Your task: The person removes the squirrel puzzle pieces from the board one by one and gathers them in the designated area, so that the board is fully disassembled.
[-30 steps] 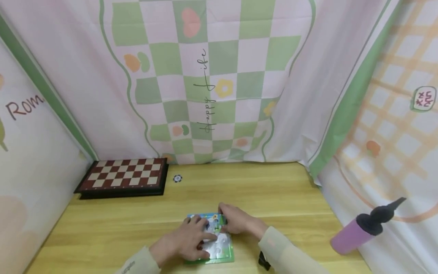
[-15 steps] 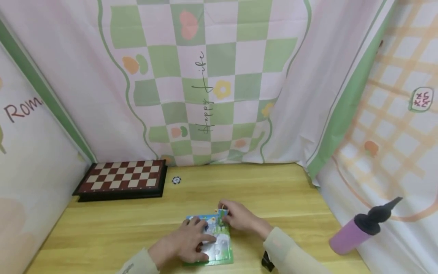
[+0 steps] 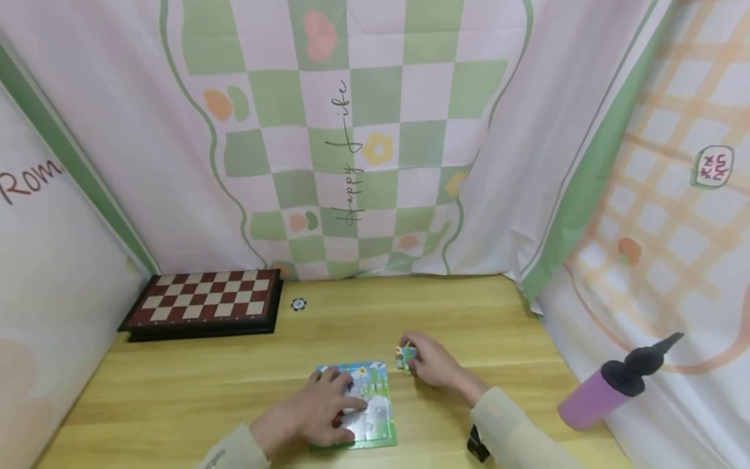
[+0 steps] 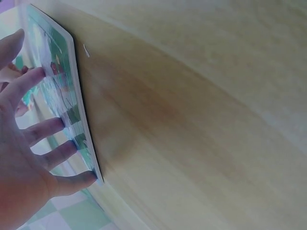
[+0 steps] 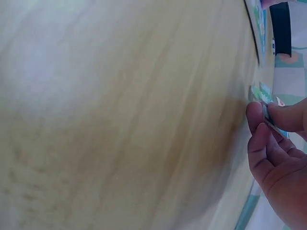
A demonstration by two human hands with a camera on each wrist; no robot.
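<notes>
A small jigsaw puzzle (image 3: 381, 414) with a green and blue printed border lies flat on the table. My left hand (image 3: 323, 407) rests spread on its left part, covering much of the picture; in the left wrist view the fingertips (image 4: 56, 123) press on its surface near the edge. To the right of the puzzle, my right hand (image 3: 435, 362) pinches a puzzle piece (image 3: 405, 358) printed in blue, green and yellow. The right wrist view has this piece (image 5: 263, 94) between thumb and fingers, close over the table.
A folded chessboard (image 3: 208, 298) lies at the back left, with a black-and-white poker chip (image 3: 299, 304) beside it. A purple bottle with a black nozzle (image 3: 597, 396) stands at the right. Near the right sleeve is a small black object (image 3: 477, 444). Printed curtains (image 3: 375, 163) enclose the table.
My right hand has lifted the piece from the puzzle's upper right corner area and carried it right, off the puzzle. The left hand has stayed on the puzzle.
</notes>
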